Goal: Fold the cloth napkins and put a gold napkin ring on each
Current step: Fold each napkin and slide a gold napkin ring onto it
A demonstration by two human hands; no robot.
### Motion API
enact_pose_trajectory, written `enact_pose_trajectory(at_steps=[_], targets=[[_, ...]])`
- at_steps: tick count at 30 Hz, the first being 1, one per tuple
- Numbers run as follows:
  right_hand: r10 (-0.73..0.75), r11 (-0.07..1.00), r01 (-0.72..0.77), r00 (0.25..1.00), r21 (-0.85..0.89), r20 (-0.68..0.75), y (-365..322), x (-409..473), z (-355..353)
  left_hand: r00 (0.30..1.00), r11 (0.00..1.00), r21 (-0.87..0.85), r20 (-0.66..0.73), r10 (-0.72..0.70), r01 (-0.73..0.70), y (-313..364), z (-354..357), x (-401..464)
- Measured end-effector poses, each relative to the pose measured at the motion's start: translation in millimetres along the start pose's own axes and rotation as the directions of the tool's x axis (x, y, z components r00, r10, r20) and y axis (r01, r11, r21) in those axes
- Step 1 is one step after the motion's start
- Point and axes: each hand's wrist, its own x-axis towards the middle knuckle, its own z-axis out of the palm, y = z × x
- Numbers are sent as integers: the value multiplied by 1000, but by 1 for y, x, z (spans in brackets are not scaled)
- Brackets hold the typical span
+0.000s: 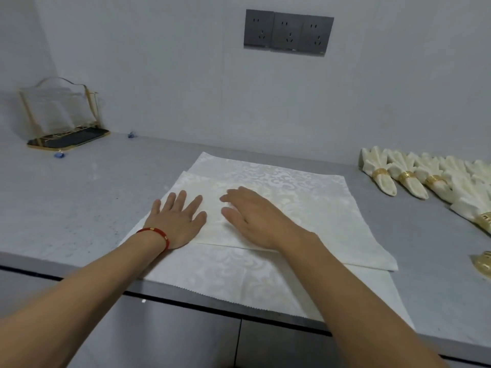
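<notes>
Flat on the counter (79, 203), left hand (177, 218) and right hand (252, 216) press the napkin (305, 197), fingers straight.

Pale grey wall (186, 75) fills the upper frame. Dark grey triple socket panel (288, 32) at upper centre. Grey speckled surface (79, 197) runs across the middle; grey cabinet fronts (164, 338) below its edge. Clear, gold-framed holder (62, 112) at left on a dark gold-edged tray. Light even, diffuse.
</notes>
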Motion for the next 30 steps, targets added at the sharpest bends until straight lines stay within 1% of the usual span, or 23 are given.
enact_pose_trajectory(at_steps=[2, 5, 8, 11, 12, 14, 16, 20, 23, 25, 27, 28, 29, 30], targets=[[-102, 995, 102, 995, -6, 23, -3, 8, 27, 999, 1000, -2, 32, -5, 5, -1, -2, 1], [-89, 995, 92, 992, -38, 86, 10, 4, 53, 997, 998, 60, 80, -15, 10, 2, -16, 2], [-92, 994, 96, 994, -59, 62, 10, 3, 54, 1000, 995, 103, -6, -12, 13, 6, -41, 17], [-115, 991, 114, 993, -63, -11, 9, 4, 53, 989, 992, 124, -150, -8, 27, 2, -56, 65], [-123, 991, 122, 992, -64, -25, 8, 2, 53, 985, 990, 134, -172, -25, 48, -2, -56, 80], [-131, 990, 129, 991, -53, -36, 8, 1, 52, 985, 983, 161, -159, -61, 87, -12, -50, 105], [-133, 991, 132, 990, -39, -41, 8, 1, 51, 990, 981, 172, -125, -71, 92, -20, -45, 121], [-151, 988, 148, 986, -42, -74, 9, 1, 52, 989, 994, -26, -97, -112, 110, -23, -51, 135], [-141, 990, 141, 989, -6, -54, 9, 2, 50, 973, 972, -217, -188, -136, 94, -20, -60, 129], [-124, 990, 125, 992, 64, -17, 10, 2, 47, 959, 936, -352, -258, -119, 22, -18, -64, 117], [-94, 977, 95, 995, 189, -14, 10, 2, 44, 931, 905, -419, -355, -87, -75, -13, -68, 96], [-59, 959, 69, 997, 274, -45, 10, 1, 41, 907, 897, -424, -414, -70, -125, -9, -69, 84], [-17, 938, 55, 994, 341, -112, 10, 0, 40, 880, 891, -416, -474, -41, -183, -4, -68, 70], [19, 933, 59, 977, 356, -212, 10, -1, 39, 850, 883, -402, -526, -7, -242, 1, -66, 57]])
